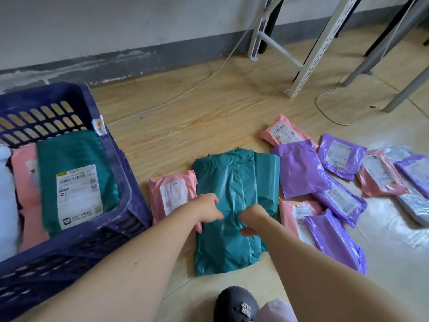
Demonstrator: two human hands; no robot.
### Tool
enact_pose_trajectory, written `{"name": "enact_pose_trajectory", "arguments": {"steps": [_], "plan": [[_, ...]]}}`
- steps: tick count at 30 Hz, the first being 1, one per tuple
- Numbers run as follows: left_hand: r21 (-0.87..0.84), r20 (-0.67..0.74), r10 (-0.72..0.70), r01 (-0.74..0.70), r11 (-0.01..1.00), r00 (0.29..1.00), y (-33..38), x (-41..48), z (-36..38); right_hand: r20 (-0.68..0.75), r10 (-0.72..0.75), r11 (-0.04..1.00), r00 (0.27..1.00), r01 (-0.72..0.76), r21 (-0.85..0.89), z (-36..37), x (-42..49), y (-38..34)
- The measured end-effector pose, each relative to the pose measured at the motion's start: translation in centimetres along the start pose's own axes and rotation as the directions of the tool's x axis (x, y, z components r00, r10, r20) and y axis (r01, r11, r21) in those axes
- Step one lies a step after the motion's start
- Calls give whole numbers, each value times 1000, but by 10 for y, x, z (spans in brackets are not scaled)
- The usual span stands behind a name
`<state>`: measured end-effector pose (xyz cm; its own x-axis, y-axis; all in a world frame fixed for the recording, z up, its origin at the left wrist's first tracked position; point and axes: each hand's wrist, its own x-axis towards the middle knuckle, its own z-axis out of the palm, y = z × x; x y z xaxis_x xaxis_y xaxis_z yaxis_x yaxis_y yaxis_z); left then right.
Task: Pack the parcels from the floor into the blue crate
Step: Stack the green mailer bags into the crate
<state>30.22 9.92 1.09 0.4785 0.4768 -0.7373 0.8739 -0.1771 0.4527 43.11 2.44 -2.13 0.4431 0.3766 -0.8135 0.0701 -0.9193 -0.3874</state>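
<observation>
I note a stack of teal parcels (232,205) lying flat on the wooden floor (185,117), just right of the blue crate (130,194). My left hand (207,209) is curled down onto the top teal bag, fingers bent and pinching the plastic. My right hand (251,219) does the same just beside it, fingers folded under and gripping the same bag. The two hands are near each other at the middle of the stack.

A pink parcel (173,194) lies partly under the stack's left edge, touching the crate's side. To the right, a purple parcel (299,168) lies face down beside the teal stack, with another pink parcel (284,131) beyond it. Further pink, purple and grey bags spread toward the right edge of the view; a purple bag (336,240) overlaps a pink one near my right forearm.

Inside the crate, a teal parcel with a white label (79,194) lies against the right wall, with a pink bag (25,182) to its left.

A dark shoe (234,303) shows at the bottom edge. White metal rack legs (313,54) and a cable (209,77) stand near the wall.
</observation>
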Motion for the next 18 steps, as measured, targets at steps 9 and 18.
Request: {"name": "enact_pose_trajectory", "arguments": {"steps": [9,18], "plan": [[-103,2,-44,44,994,999,-13,0,-10,48,73,931,996,-86,354,-5,5,-6],[-481,-26,-139,110,870,990,-5,1,-16,300,-178,923,937,54,381,-5,-20,-29]]}}
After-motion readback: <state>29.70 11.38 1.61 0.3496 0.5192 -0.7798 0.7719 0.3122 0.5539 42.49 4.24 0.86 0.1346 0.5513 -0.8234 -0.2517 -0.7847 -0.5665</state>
